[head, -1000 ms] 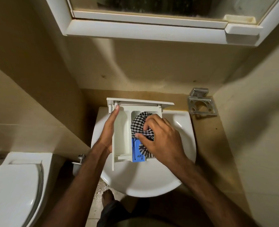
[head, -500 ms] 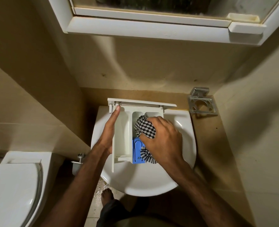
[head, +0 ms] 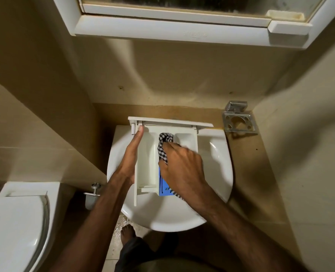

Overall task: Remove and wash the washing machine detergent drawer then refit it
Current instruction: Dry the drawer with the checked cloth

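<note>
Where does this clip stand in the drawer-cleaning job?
Removal is done: the detergent drawer lies across the sink. Cleaning is in hand: the left hand steadies its side, the right hand works a checkered cloth inside. Refitting remains.

The drawer [head: 146, 163] lies across the sink [head: 215, 173], its front panel toward the back wall and its open end toward the person. The left hand [head: 130, 156] lies along the drawer's left side, thumb tip near the panel. The right hand [head: 182, 165] sits over the drawer's right compartments, pressing a cloth [head: 163, 146] into the one just behind the panel. A holder [head: 239, 120] hangs on the wall right of the sink. A cabinet [head: 172, 30] is mounted above. A toilet [head: 13, 228] stands to the left, with a wall fitting [head: 93, 191] between it and the sink. A bare foot [head: 128, 233] stands on the floor below the sink's front rim.
</note>
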Demonstrator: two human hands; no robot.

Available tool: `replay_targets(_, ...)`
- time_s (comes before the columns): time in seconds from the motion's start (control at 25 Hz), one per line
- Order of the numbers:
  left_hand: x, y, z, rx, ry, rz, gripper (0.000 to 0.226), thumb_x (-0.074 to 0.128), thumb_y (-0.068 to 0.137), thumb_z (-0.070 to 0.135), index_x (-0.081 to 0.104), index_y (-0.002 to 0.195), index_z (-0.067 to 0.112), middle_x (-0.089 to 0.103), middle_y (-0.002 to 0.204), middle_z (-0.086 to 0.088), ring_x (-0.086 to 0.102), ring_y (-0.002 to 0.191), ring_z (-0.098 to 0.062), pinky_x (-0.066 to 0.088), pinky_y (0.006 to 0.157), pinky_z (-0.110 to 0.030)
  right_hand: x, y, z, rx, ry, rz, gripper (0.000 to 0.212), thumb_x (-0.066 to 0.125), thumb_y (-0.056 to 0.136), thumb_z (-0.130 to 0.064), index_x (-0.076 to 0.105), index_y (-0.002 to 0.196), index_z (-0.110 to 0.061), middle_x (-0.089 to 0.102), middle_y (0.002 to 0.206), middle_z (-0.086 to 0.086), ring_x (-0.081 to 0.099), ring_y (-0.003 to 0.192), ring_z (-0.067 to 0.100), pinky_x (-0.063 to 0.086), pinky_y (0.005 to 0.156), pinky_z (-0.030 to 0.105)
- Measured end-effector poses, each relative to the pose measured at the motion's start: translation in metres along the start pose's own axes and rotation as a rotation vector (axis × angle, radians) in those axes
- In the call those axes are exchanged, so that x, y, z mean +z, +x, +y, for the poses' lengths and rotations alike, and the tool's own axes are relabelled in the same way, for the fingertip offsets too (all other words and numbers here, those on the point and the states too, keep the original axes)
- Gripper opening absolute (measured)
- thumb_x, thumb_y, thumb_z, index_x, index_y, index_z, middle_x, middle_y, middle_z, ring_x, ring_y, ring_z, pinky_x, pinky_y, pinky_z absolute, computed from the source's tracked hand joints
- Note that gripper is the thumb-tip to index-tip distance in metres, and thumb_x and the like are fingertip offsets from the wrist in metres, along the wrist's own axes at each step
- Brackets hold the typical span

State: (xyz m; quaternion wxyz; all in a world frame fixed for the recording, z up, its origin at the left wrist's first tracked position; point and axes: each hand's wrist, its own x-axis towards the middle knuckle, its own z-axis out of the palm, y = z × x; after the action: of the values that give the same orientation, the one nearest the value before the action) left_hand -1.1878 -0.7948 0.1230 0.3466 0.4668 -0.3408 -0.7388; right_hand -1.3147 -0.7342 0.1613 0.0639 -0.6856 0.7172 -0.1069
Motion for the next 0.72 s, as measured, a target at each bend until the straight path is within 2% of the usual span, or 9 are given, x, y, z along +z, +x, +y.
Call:
replay_targets(0.04, 0.001, 0.001, -0.004, 0.001, 0.017, -0.02, 0.03, 0.044, 0.1, 0.071, 0.072, 0.089, 0.07, 0.073, 0.092, 0.038, 0.069, 0.082, 0.019, 0.053, 0.059, -0.004, 0.0, 0.004, -0.002, 0.045, 0.011, -0.053, 0.005, 0.06, 0.09, -0.014, 0.06, 0.095, -0.016, 0.073, 0.102, 0.004, 0.07, 0.089, 0.03, 0.039, 0.063, 0.033)
replay_targets(0.08, 0.002, -0.002, -0.006, 0.006, 0.04, -0.024, 0.031, 0.042, 0.1, 0.071, 0.07, 0.086, 0.074, 0.07, 0.088, 0.044, 0.066, 0.08, 0.024, 0.051, 0.06, -0.002, 0.0, 0.009, -0.003, 0.081, -0.001, -0.101, 0.009, 0.057, 0.09, -0.009, 0.053, 0.088, -0.017, 0.072, 0.1, 0.006, 0.07, 0.088, 0.03, 0.034, 0.062, 0.033)
replay_targets(0.16, 0.001, -0.002, -0.009, 0.021, 0.068, 0.003, 0.02, 0.046, 0.093, 0.079, 0.067, 0.092, 0.077, 0.068, 0.093, 0.048, 0.066, 0.09, 0.021, 0.05, 0.072, -0.006, -0.001, 0.016, -0.002, 0.093, -0.005, -0.19, 0.015, 0.054, 0.09, -0.003, 0.049, 0.087, -0.017, 0.071, 0.1, 0.007, 0.07, 0.091, 0.031, 0.033, 0.064, 0.032)
replay_targets(0.24, -0.003, 0.001, -0.009, 0.03, 0.057, 0.016, 0.021, 0.05, 0.087, 0.083, 0.069, 0.091, 0.074, 0.071, 0.094, 0.043, 0.07, 0.091, 0.015, 0.052, 0.074, -0.011, -0.002, 0.012, 0.0, 0.054, 0.023, -0.174, 0.013, 0.057, 0.093, -0.007, 0.058, 0.103, -0.014, 0.071, 0.111, 0.006, 0.07, 0.099, 0.031, 0.042, 0.069, 0.034)
replay_targets(0.32, -0.008, 0.0, -0.005, 0.041, 0.058, -0.008, 0.027, 0.048, 0.092, 0.08, 0.073, 0.092, 0.069, 0.074, 0.092, 0.036, 0.071, 0.084, 0.015, 0.057, 0.065, -0.011, -0.003, 0.003, 0.003, 0.044, 0.161, -0.113, 0.041, 0.067, 0.09, -0.016, 0.054, 0.128, -0.017, 0.067, 0.124, 0.003, 0.068, 0.106, 0.027, 0.053, 0.081, 0.037)
replay_targets(0.4, -0.01, 0.0, 0.0, 0.048, 0.029, -0.04, 0.034, 0.048, 0.095, 0.077, 0.076, 0.102, 0.06, 0.078, 0.103, 0.025, 0.074, 0.092, 0.006, 0.058, 0.065, -0.012, -0.005, -0.011, 0.006, 0.032, 0.243, 0.0, 0.054, 0.078, 0.083, -0.02, 0.053, 0.132, -0.022, 0.063, 0.126, -0.001, 0.068, 0.102, 0.023, 0.057, 0.08, 0.038)
replay_targets(0.52, -0.009, 0.003, -0.004, 0.096, 0.049, -0.002, 0.027, 0.046, 0.096, 0.077, 0.072, 0.1, 0.069, 0.073, 0.102, 0.039, 0.067, 0.094, 0.02, 0.054, 0.066, -0.004, -0.004, -0.013, 0.008, -0.07, 0.01, 0.042, 0.026, 0.072, 0.088, -0.017, 0.07, 0.114, -0.022, 0.066, 0.117, -0.004, 0.068, 0.093, 0.024, 0.054, 0.072, 0.036)
replay_targets(0.64, -0.005, 0.003, -0.007, 0.048, 0.068, 0.039, 0.048, 0.055, 0.082, 0.088, 0.067, 0.121, 0.064, 0.067, 0.133, 0.028, 0.063, 0.121, 0.005, 0.051, 0.102, -0.024, 0.0, 0.005, 0.007, -0.05, -0.071, 0.003, 0.018, 0.061, 0.092, -0.008, 0.072, 0.104, -0.018, 0.069, 0.11, 0.001, 0.07, 0.091, 0.028, 0.052, 0.069, 0.037)
replay_targets(0.72, -0.003, 0.002, -0.007, 0.044, 0.049, 0.034, 0.043, 0.053, 0.086, 0.084, 0.075, 0.112, 0.058, 0.075, 0.123, 0.02, 0.072, 0.109, -0.002, 0.058, 0.09, -0.021, 0.004, 0.017, 0.006, -0.011, -0.081, 0.134, 0.017, 0.068, 0.088, -0.006, 0.075, 0.101, -0.015, 0.074, 0.097, 0.003, 0.073, 0.081, 0.03, 0.053, 0.063, 0.035)
